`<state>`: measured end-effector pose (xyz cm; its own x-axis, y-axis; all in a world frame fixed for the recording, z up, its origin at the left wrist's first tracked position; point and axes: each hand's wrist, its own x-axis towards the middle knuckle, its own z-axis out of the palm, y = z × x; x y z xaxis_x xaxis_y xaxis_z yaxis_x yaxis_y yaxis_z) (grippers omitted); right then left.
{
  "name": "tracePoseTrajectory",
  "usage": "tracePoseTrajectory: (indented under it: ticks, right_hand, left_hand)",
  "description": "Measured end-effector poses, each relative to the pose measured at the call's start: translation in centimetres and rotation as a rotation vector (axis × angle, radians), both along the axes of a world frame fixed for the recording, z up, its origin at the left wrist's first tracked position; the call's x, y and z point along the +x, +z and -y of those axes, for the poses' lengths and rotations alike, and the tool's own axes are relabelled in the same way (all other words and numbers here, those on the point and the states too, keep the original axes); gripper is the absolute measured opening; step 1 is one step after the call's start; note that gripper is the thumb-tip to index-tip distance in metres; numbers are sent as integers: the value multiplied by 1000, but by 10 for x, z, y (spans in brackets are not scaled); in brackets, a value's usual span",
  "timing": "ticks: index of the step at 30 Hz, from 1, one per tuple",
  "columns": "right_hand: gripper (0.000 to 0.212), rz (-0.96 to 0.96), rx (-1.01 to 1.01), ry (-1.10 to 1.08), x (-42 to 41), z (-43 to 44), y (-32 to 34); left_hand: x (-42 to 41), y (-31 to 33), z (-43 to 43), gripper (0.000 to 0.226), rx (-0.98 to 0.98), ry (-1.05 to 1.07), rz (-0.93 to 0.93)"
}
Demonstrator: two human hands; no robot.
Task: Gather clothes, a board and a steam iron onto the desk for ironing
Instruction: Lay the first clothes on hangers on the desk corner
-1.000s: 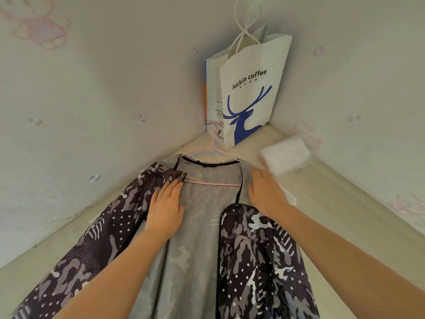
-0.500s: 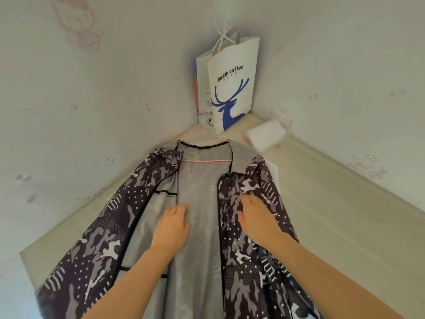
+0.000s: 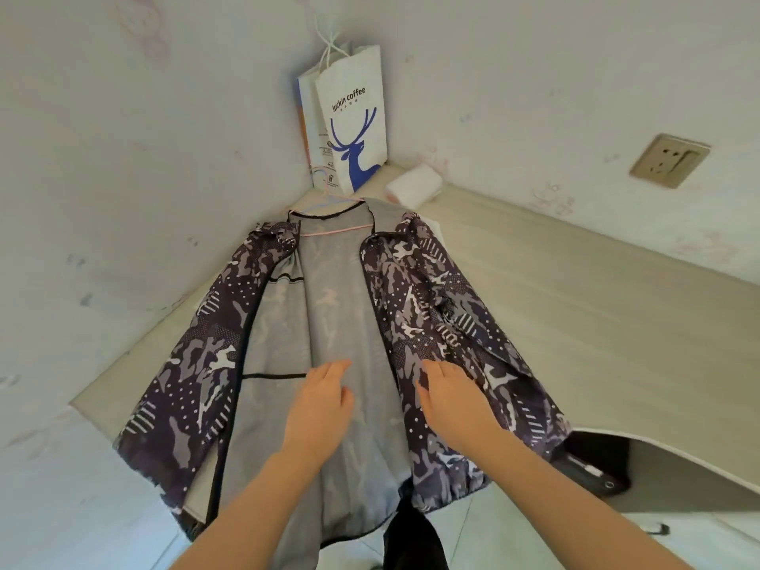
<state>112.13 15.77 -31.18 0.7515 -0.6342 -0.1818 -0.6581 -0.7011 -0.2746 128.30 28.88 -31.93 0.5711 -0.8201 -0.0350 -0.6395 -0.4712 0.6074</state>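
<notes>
Head view: a patterned jacket (image 3: 329,306) lies open on the desk (image 3: 575,306), grey lining up. Its collar points to 12 o'clock, and its hem hangs over the near edge at 6 o'clock. A pink hanger (image 3: 337,230) is still inside the shoulders. The left hand (image 3: 320,401) lies flat on the lining, fingers straight and close together. The right hand (image 3: 448,392), just beside it at 3 o'clock, rests flat on the patterned front panel with fingers loosely spread. Neither pinches the cloth.

In the far corner at 12 o'clock stands a paper bag (image 3: 353,129), with a white roll (image 3: 413,186) beside it at about 1 o'clock. A wall socket (image 3: 668,160) sits at 2 o'clock.

As I judge it, the clothes part is under way, with one garment on the desk. No board or iron is in sight, so both seem still to be fetched.
</notes>
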Motion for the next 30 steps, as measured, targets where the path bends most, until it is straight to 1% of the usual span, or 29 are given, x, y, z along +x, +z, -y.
tracePoseTrajectory:
  ticks: [3, 7, 9, 12, 16, 19, 22, 30]
  right_hand:
    - [50, 4, 5, -58, -35, -34, 9]
    - [42, 30, 8, -143, -74, -64, 21]
    - [39, 48, 20, -203, -95, -77, 24]
    - [41, 65, 42, -282, -128, -97, 23]
    - [44, 101, 39, -489, -174, -119, 22]
    - [39, 89, 37, -605, -215, -134, 19]
    - [39, 79, 41, -708, -264, -157, 17]
    - [45, 68, 8, -957, -417, -247, 29]
  left_hand:
    - [-28, 10, -20, 36, -38, -51, 46]
    - [-59, 22, -33, 36, -72, -132, 69]
    - [-79, 27, -36, 34, -98, -170, 54]
    - [-115, 31, -39, 35, -136, -213, -6]
    - [-164, 31, -38, 35, -140, -392, 15]
    - [-203, 32, -35, 35, -145, -551, 105]
    - [-249, 31, -37, 34, -141, -692, 158]
    - [-406, 34, -77, 35, -127, -960, 151]
